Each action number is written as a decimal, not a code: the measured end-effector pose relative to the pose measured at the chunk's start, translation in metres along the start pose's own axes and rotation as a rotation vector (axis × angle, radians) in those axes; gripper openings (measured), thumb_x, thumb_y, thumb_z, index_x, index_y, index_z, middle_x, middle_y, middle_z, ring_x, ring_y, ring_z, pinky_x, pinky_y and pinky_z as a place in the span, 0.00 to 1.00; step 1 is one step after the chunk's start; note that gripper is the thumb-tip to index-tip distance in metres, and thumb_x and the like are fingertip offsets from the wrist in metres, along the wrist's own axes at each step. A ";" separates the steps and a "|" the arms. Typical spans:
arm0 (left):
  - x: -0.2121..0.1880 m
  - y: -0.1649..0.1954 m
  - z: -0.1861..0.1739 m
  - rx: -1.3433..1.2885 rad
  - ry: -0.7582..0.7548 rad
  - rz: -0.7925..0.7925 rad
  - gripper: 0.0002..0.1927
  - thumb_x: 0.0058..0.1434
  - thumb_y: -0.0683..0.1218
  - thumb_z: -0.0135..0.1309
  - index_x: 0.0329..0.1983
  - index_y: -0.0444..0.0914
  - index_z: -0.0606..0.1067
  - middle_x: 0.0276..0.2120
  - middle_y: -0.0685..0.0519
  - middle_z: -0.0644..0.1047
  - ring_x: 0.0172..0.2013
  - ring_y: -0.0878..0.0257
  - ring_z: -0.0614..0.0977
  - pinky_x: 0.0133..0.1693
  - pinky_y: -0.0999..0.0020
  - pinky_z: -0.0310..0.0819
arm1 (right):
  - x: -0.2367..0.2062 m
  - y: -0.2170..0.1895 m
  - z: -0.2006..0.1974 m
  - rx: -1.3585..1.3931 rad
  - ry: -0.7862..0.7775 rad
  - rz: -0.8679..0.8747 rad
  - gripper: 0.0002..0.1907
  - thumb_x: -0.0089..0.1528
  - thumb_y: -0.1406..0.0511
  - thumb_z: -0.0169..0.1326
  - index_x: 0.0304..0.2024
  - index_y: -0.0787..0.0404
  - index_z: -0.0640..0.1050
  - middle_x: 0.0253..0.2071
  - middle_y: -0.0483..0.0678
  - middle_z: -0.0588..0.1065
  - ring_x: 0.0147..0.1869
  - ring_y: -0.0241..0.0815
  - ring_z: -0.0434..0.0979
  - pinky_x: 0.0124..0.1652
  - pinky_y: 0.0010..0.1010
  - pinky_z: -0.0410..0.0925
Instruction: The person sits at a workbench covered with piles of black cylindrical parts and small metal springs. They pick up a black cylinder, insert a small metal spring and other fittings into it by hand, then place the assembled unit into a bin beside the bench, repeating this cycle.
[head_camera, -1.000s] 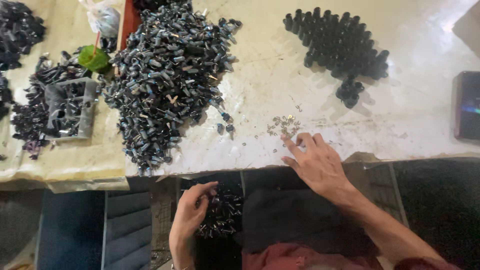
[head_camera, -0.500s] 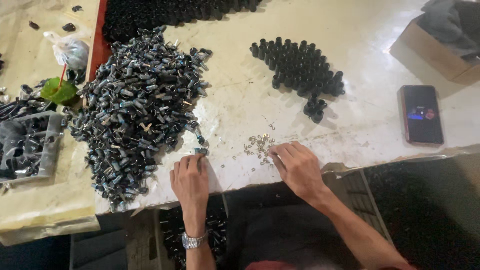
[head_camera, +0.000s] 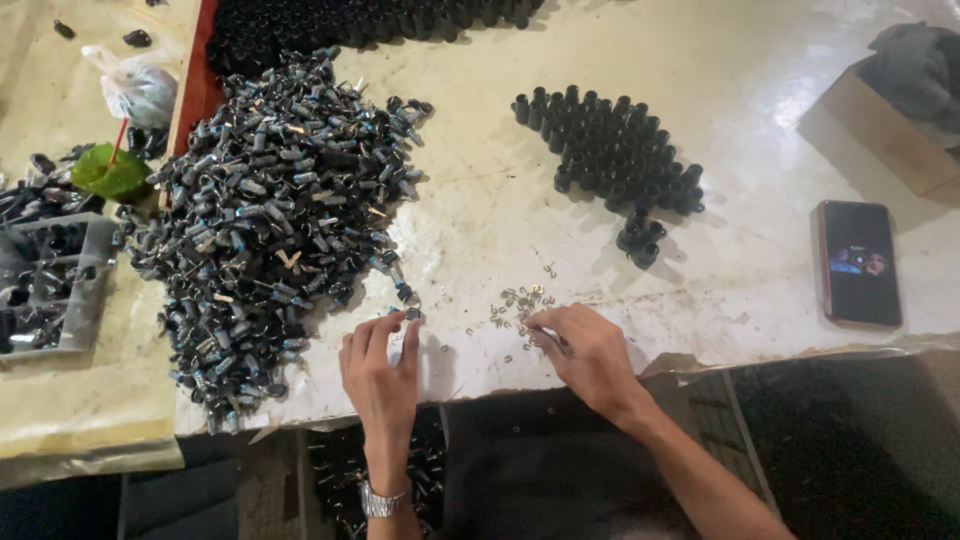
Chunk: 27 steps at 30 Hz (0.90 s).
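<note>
A large heap of small dark cylindrical parts covers the left of the white table. My left hand rests palm down at the heap's near edge, its fingertips on one part. My right hand lies at the table's front edge, thumb and fingers pinched at a scatter of tiny metal clips. Whether it holds a clip is hidden. A cluster of upright black caps stands further back.
A phone with a lit screen lies at the right. A cardboard box with dark cloth sits at the far right. At the left are a grey tray of parts, a plastic bag, a green leaf. More black parts line the back edge.
My left hand rose from below the table to the heap's edge and now touches a part. My right hand shifted slightly onto the small clips. The view moved forward over the table.
</note>
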<state>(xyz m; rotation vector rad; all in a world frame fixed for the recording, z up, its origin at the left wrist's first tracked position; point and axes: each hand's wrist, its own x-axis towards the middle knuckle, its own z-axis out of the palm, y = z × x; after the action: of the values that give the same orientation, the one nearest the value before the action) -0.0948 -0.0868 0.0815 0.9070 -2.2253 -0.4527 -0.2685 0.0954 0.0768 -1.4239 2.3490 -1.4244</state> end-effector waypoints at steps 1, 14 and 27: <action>0.001 0.006 -0.001 -0.205 0.005 -0.047 0.19 0.66 0.58 0.58 0.48 0.39 0.81 0.45 0.50 0.79 0.46 0.59 0.78 0.45 0.60 0.72 | 0.000 0.001 0.000 0.032 -0.007 0.031 0.09 0.56 0.70 0.65 0.40 0.58 0.82 0.35 0.46 0.81 0.29 0.39 0.77 0.30 0.30 0.71; -0.038 0.171 -0.069 -2.424 0.086 -0.072 0.30 0.67 0.71 0.46 0.70 0.64 0.62 0.64 0.39 0.63 0.54 0.46 0.75 0.48 0.43 0.79 | -0.012 0.007 0.018 0.091 0.036 0.091 0.07 0.62 0.73 0.63 0.42 0.61 0.81 0.41 0.48 0.79 0.33 0.39 0.75 0.34 0.27 0.70; -0.035 0.215 -0.131 -2.426 0.022 -0.670 0.14 0.74 0.67 0.45 0.54 0.64 0.76 0.49 0.36 0.74 0.42 0.48 0.80 0.51 0.45 0.77 | -0.014 0.011 0.016 0.071 0.069 0.026 0.08 0.62 0.72 0.64 0.42 0.61 0.80 0.39 0.48 0.78 0.33 0.39 0.75 0.34 0.28 0.69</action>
<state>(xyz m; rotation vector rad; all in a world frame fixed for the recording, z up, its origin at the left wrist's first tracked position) -0.0869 0.0801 0.2729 0.0317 -0.0305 -2.3453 -0.2600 0.0964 0.0545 -1.3438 2.3221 -1.5573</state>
